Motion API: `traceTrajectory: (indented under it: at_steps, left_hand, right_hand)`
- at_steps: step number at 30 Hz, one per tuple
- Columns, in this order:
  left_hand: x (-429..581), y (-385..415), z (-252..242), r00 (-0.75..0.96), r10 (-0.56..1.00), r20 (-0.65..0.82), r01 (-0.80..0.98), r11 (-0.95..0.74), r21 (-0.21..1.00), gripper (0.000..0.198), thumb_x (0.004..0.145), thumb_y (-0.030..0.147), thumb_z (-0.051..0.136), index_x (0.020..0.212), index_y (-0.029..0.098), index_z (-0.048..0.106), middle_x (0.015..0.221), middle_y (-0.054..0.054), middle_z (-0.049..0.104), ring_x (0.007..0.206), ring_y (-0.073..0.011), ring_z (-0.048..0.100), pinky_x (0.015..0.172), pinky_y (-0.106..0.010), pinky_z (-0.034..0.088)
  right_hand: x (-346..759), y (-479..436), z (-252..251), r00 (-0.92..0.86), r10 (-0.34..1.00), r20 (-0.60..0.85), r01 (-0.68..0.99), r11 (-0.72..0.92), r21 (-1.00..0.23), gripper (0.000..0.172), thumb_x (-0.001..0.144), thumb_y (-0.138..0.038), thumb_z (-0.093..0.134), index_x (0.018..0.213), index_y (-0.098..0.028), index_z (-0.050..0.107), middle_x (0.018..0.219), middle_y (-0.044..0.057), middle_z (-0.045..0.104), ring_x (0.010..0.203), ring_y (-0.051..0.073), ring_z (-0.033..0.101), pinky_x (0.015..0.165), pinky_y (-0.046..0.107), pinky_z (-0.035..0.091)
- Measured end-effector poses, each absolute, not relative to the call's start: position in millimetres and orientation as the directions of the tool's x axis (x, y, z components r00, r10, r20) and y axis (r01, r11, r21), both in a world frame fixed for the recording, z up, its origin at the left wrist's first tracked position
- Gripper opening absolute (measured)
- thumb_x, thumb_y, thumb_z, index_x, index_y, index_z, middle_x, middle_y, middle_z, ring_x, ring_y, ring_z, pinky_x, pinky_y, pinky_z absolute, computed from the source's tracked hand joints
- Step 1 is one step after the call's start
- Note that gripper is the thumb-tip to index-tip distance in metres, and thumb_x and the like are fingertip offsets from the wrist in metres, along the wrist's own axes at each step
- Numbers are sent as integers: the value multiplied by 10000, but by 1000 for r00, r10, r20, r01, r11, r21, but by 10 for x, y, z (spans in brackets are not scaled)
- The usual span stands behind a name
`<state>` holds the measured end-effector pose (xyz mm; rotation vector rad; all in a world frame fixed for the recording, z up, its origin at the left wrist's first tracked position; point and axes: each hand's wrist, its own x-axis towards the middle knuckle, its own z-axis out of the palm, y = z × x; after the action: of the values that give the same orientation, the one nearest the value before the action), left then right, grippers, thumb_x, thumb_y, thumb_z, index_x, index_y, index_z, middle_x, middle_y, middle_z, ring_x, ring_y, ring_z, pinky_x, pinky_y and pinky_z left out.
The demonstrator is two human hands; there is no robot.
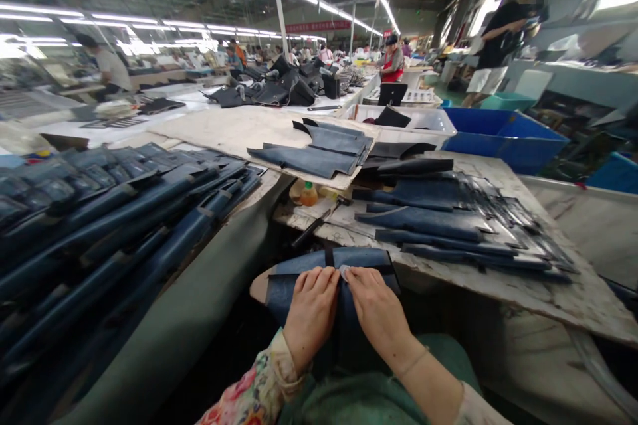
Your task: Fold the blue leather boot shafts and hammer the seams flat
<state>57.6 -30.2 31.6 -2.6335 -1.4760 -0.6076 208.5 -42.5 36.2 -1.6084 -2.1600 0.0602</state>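
Near table edge [563, 305], blue piece [361, 257]: left grip [314, 309] unclear, right grip [379, 312] pinching pale bit [343, 271].

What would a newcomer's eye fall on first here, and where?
Probably the left hand and right hand, on a blue piece at the lower centre. Next, the long blue panels massed at the left. Farther back on the right, a bright blue bin stands out.

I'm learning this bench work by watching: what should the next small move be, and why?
Probably ease the small, pale, rounded piece along the narrow black strip, keeping the left hand on the dark-blue, leather-like panel: the right hand's fingertips already touch that piece close to the strip, while the left rests alongside.
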Motion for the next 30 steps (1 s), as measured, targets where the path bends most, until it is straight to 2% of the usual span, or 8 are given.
traceTrajectory:
  at_steps: [5, 10, 14, 23, 30]
  left_hand:
    - [485, -400, 247, 409, 825, 390, 853, -498, 158, 375, 873, 143, 409, 1232, 168, 513, 1275, -63, 549, 1176, -219, 466, 978, -382, 369]
    - [433, -512, 157, 454, 808, 376, 853, -515, 77, 413, 902, 187, 379, 1308, 136, 433, 1397, -92, 422, 1310, -225, 332, 1017, -399, 350]
    - [406, -566, 131, 482, 799, 360, 850, -526, 30, 427, 907, 194, 372, 1328, 132, 407, 1424, -100, 376, 1327, -226, 306, 1033, -399, 334]
    - [377, -616, 153, 447, 803, 394, 852, -517, 87, 396, 909, 219, 376, 1292, 150, 451, 1375, -82, 454, 1282, -212, 375, 1015, -374, 343]
    - [353, -493, 261, 300, 861, 412, 881, -415, 227, 293, 896, 199, 404, 1159, 169, 531, 1134, -88, 601, 1053, -213, 523, 882, -371, 424]
  right_hand:
    - [2073, -383, 368, -261, 911, 320, 885, 358, -298, 318, 870, -126, 425, 1148, -171, 573, 1055, 93, 604, 986, 213, 532, 867, 365, 492]
    - [2162, -391, 387, -267, 908, 323, 852, 378, -361, 327, 865, -129, 424, 1151, -193, 569, 1046, 86, 605, 982, 201, 537, 865, 360, 495]
    - [2188, -412, 406, -299, 904, 306, 805, 411, -428, 312, 871, -155, 427, 1141, -192, 580, 1053, 84, 605, 980, 196, 538, 880, 357, 484]
    - [2273, -288, 540, -386, 911, 146, 681, 388, -621, 272, 875, -214, 456, 1091, -200, 620, 1013, 63, 622, 939, 167, 562, 870, 320, 462]
    - [2313, -194, 592, -420, 898, 130, 693, 409, -594, 269, 878, -232, 447, 1071, -201, 631, 995, 59, 632, 932, 173, 569, 867, 323, 452]
